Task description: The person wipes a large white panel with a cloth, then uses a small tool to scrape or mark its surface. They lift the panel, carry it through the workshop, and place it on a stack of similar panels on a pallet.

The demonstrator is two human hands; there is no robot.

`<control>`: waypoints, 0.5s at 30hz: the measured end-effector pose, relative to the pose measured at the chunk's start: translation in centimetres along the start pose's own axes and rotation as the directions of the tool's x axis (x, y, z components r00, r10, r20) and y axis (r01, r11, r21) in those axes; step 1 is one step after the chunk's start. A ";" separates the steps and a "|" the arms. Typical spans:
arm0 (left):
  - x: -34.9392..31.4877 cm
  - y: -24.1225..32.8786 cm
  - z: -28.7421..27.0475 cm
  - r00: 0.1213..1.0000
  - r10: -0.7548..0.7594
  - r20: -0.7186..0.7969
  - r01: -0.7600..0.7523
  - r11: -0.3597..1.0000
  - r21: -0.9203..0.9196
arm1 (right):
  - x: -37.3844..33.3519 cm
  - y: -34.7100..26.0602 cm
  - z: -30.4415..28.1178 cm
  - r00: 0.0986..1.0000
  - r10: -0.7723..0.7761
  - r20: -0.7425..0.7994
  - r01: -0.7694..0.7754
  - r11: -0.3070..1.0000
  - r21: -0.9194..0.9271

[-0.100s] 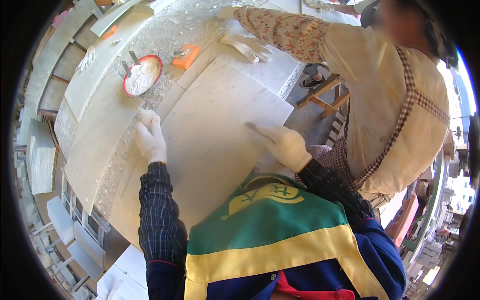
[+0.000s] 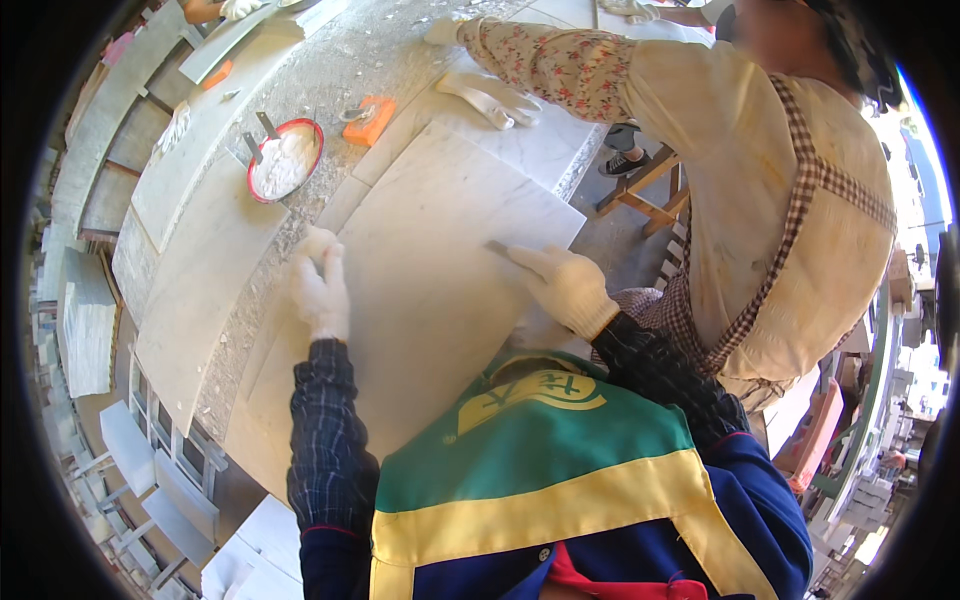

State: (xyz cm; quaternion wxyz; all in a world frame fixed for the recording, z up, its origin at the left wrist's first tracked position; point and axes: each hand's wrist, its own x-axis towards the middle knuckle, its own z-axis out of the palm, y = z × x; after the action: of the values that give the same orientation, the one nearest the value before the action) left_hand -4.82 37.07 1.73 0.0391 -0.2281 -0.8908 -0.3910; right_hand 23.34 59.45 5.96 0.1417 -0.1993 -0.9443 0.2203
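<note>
My right hand (image 2: 570, 290), in a white knit glove, grips a small scraper (image 2: 497, 248). Its short grey blade sticks out past the fingers, over the right part of a large pale marble slab (image 2: 430, 210). My left hand (image 2: 322, 290), gloved the same way, is over the slab's left edge with its fingers curled together; whatever they hold, if anything, is hidden. Beyond it stands a red-rimmed bowl (image 2: 321, 150) of white paste (image 2: 284, 165), with two flat blades leaning in it.
An orange block (image 2: 370, 121) and a pair of empty white gloves (image 2: 488, 100) lie farther back. A co-worker (image 2: 750, 180) in a checked apron leans across on the right. More stone slabs (image 2: 205, 285) lie left, beside a gritty strip. A wooden stool (image 2: 650, 195) stands behind the slab.
My left hand has shifted a little right, away from the gritty strip and onto the slab's edge. My right hand with the scraper has barely moved. Another gloved hand appears at the far left.
</note>
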 end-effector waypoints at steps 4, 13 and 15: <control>-3.2 3.5 1.4 0.981 0.121 0.150 -0.083 0.968 -0.235 | -1.2 0.0 -0.8 0.985 -0.125 -0.119 0.131 0.990 0.043; -5.1 9.2 0.4 0.753 0.321 0.575 -0.296 0.945 -0.141 | -5.4 0.6 -1.1 0.998 0.000 0.069 -0.009 0.991 0.132; -4.7 10.0 0.4 0.693 0.414 0.590 -0.399 0.902 -0.165 | -5.9 0.9 -0.9 0.996 -0.028 0.086 0.014 0.987 0.161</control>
State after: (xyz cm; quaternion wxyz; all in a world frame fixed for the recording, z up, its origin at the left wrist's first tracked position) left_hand 3.77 41.49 7.04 -0.1685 -0.5338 -0.7771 -0.2876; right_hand 29.11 57.93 5.30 0.1176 -0.1674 -0.9309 0.3028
